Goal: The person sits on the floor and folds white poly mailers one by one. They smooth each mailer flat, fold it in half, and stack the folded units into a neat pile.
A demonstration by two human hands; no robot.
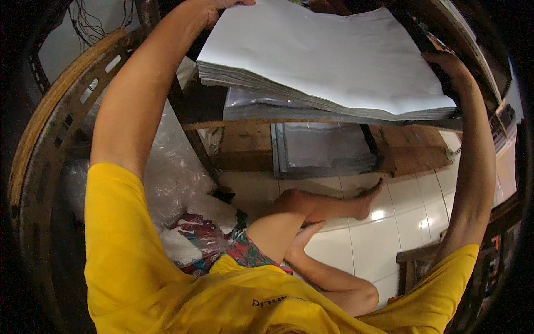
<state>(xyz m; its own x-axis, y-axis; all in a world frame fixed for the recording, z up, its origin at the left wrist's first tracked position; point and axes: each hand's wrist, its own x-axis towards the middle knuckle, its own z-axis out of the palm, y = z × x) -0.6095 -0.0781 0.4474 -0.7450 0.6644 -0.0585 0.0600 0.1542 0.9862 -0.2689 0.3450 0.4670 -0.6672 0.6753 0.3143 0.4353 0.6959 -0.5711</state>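
A thick stack of white sheets (317, 55) lies at the top of the head view, its layered near edge jutting over a shelf. My left hand (222, 5) is at the stack's far left corner, fingers bent over the edge and partly cut off by the frame. At the right edge, my right hand (449, 65) grips the stack, with some of its fingers hidden in shadow. Beneath the sheets, a plastic-wrapped grey pack (261, 106) rests on the same shelf.
Under the shelf, another wrapped pack (325, 147) sits between brown cardboard pieces (414, 150) near the tiled floor (367, 239). Clear plastic wrap (172, 161) bulges beside my left arm. A curved-looking slotted metal frame (61, 117) stands at left; a dark wooden piece (411, 270) is at lower right.
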